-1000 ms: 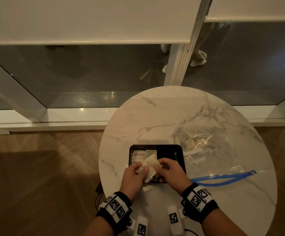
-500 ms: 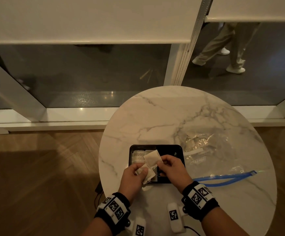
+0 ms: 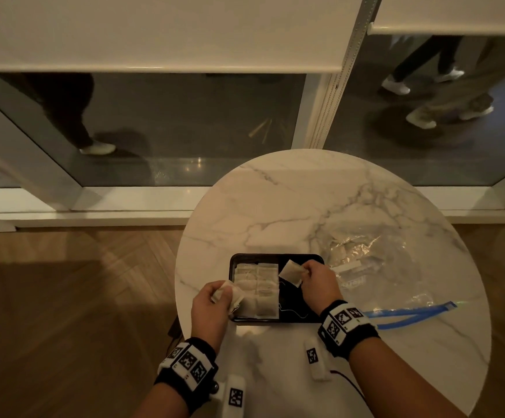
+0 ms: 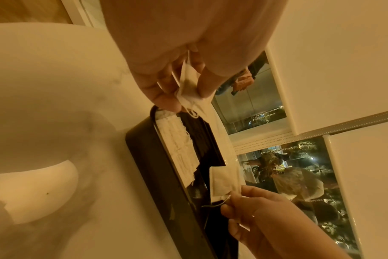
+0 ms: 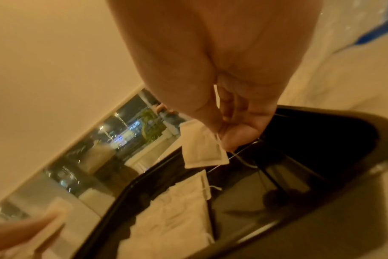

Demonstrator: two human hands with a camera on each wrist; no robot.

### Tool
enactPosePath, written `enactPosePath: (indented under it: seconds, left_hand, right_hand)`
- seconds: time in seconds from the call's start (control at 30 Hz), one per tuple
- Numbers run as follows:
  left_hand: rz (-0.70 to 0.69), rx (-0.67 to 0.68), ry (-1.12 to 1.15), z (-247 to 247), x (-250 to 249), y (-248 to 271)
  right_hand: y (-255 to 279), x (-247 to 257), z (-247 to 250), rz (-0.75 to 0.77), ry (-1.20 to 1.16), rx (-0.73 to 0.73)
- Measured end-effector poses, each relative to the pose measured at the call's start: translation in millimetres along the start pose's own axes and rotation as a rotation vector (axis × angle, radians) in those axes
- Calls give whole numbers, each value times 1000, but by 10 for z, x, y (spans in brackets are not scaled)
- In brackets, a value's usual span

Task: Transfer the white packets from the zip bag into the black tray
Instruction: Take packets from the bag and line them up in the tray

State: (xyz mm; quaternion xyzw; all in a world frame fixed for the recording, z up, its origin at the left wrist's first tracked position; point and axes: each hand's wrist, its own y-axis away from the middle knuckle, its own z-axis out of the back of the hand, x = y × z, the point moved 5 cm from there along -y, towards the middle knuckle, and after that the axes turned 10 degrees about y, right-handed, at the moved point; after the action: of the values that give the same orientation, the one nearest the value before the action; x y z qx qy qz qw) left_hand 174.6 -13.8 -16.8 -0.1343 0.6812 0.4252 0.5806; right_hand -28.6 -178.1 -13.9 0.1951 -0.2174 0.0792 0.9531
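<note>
Right hand (image 3: 317, 282) above the right, bare half of the black tray (image 3: 302, 306), thumb and fingers pinched on the corner of one white packet (image 3: 291, 272); packet hanging tilted off the fingertips to the left, clear of the tray floor, with a thin string trailing below it in the right wrist view. Left hand (image 3: 212, 306) at the tray's near-left corner, fingers curled round a small clutch of packets (image 3: 228, 294), exact count impossible to tell; clutch overlapping the tray's left rim from the head view.

Laid packets (image 3: 257, 289) in the left half of the tray, flat and side by side in rows, touching one another and close against the left wall. Dark floor open to their right, directly beneath the right hand's packet, bounded by the right and far walls.

Zip bag (image 3: 377, 267) just beside the tray on the right, clear and crumpled, flat on the marble table (image 3: 275, 206), its blue zip strip (image 3: 408, 315) near the right wrist. Contents of the bag too faint to judge.

Tray well in from the round table's far edge, with bare marble beyond it; left hand close to the table's left edge. Wooden floor (image 3: 64, 297) below to the left, window (image 3: 169, 125) behind.
</note>
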Motion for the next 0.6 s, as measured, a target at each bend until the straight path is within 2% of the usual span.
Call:
enactPosePath:
  seconds: [0.13,0.27,0.47,0.6]
  left_hand:
    - [54,-55,-15,58,79,-74]
    - [112,6,-71,23,161,-128]
    - [62,66,-144,-10,151,-111]
    - [53,79,-152,-6,176,-121]
  right_hand:
    - [-110,112,-100,81,295,114]
    - [-197,174,-147,68,407,162]
    - [-205,167,-181,-19,393,110]
    - [-188,141,-186,-70,287,-17]
